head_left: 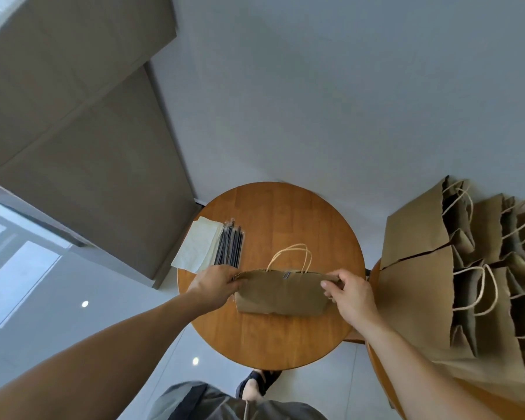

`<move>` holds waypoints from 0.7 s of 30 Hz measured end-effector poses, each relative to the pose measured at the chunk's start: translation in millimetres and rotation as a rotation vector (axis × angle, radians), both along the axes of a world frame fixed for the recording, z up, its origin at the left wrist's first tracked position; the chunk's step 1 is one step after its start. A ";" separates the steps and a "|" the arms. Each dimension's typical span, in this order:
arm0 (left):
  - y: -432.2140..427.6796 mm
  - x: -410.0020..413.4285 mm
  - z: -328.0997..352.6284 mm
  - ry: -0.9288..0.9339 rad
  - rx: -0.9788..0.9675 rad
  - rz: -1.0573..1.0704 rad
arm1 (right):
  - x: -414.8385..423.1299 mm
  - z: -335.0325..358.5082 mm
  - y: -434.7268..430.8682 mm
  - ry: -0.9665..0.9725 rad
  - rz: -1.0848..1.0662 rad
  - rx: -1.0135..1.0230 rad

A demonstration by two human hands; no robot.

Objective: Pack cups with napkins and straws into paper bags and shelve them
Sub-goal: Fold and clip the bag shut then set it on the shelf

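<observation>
- Pinching the left end of the top edge of the paper bag with the left hand, fingers curled over the rim.
- Gripping the right end of that same edge with the right hand, thumb pressing on the near face.
- Sitting at the middle of the round table, mouth drawn nearly flat, twine handles poking up on the far side; contents of the paper bag impossible to tell.
- Lying at the far left of the round table: a stack of pale napkins, and a bundle of dark straws touching its right edge.
- Crowding the second table on the right: a group of brown bags, mouths gaping open, insides dark, contents not showing.
</observation>
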State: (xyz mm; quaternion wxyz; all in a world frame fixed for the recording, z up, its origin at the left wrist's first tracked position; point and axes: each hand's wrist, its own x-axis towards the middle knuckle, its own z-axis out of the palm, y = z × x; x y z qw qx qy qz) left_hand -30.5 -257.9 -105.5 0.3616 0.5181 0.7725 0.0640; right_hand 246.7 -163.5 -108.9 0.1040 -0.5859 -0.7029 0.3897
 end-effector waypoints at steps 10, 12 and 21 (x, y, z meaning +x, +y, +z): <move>-56.2 -32.3 84.2 -0.105 0.259 0.121 | -54.7 91.6 -43.7 0.316 -0.155 0.244; -79.8 -48.3 106.2 -0.131 0.346 0.172 | -75.6 113.5 -57.7 0.386 -0.160 0.279; -212.0 -135.6 182.6 -0.104 0.660 0.470 | -197.2 185.8 -137.4 0.553 0.020 0.371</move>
